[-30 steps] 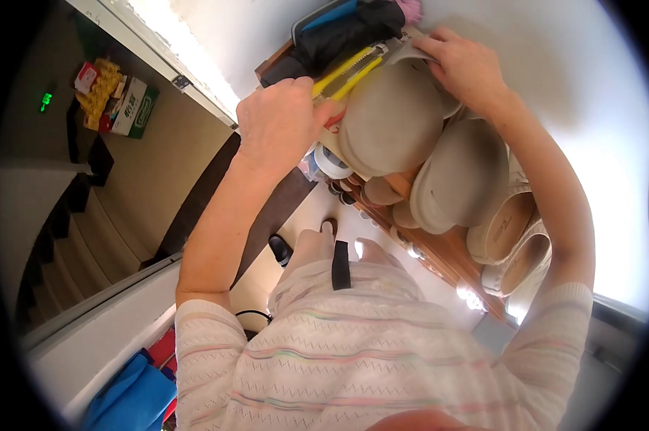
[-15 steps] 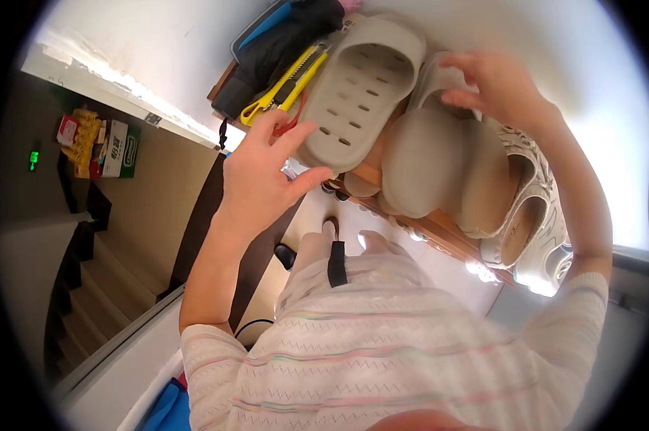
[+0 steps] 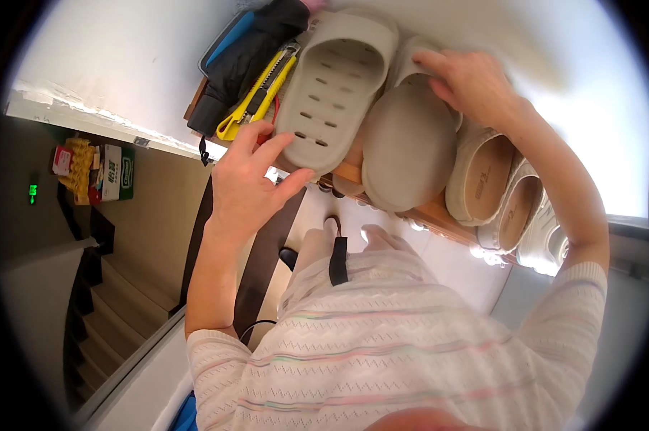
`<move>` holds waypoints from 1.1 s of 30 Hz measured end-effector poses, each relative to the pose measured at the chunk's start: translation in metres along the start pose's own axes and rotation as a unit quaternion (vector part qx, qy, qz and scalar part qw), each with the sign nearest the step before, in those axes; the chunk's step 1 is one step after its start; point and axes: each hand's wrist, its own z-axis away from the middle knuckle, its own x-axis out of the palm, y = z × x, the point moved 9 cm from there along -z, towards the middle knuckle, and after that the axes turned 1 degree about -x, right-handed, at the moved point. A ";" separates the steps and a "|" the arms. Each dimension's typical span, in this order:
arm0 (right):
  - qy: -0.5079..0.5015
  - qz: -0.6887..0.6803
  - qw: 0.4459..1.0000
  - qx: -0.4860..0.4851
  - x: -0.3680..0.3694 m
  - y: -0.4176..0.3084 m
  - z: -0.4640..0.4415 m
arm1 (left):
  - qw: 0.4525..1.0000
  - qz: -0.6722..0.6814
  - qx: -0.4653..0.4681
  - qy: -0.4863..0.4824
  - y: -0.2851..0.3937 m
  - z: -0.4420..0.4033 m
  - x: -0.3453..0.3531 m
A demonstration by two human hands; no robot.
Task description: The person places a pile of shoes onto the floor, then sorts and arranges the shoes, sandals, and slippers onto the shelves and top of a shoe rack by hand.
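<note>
close-packed along the front edge

ranged left to right on the wooden shelf (image 3: 350, 171): black bundle (image 3: 245, 65), yellow cutter (image 3: 261, 92), first grey slipper (image 3: 332, 97), second grey slipper (image 3: 411, 151), beige shoes (image 3: 480, 183). shut off behind by the white wall (image 3: 475, 29); open in front, down to the pale floor (image 3: 447, 255). little room between cutter and first grey slipper; between the two slippers, just a wedge of bare wood, widening toward the front edge.

first grey slipper laid holes-up, near end at that edge; second grey slipper turned with a smooth oval surface toward the camera.

left hand (image 3: 245, 179) half spread at the first slipper's near end, index finger at the rim, thumb well apart, gripping nothing. right hand (image 3: 475, 82) loosely bent over the second slipper, fingertips at the strap, thumb apart; cannot tell whether pinching.
</note>
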 end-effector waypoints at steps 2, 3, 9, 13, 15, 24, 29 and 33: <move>0.000 -0.001 1.000 0.001 0.000 0.001 0.000 | 1.000 0.001 0.003 -0.003 0.000 -0.001 0.000; 0.000 -0.002 1.000 0.004 0.001 0.001 0.000 | 1.000 0.002 0.005 -0.006 0.000 -0.001 0.000; -0.020 -0.052 0.998 0.022 0.006 0.007 0.006 | 0.999 -0.041 0.010 -0.025 0.009 -0.002 0.006; -0.094 -0.208 0.961 0.159 -0.020 0.027 0.017 | 0.997 -0.057 0.046 -0.032 0.034 -0.003 0.002; -0.065 -0.164 0.977 0.120 -0.028 0.041 0.032 | 0.991 -0.057 0.117 -0.036 0.055 0.001 0.003; -0.089 0.002 0.989 0.118 -0.013 0.051 0.109 | 0.956 0.018 0.262 -0.129 0.104 0.019 0.073; -0.012 0.015 0.991 0.132 -0.008 0.051 0.115 | 0.956 0.023 0.276 -0.101 0.099 0.017 0.081; 0.027 0.013 0.990 0.137 -0.006 0.053 0.120 | 0.955 0.022 0.282 -0.093 0.100 0.017 0.079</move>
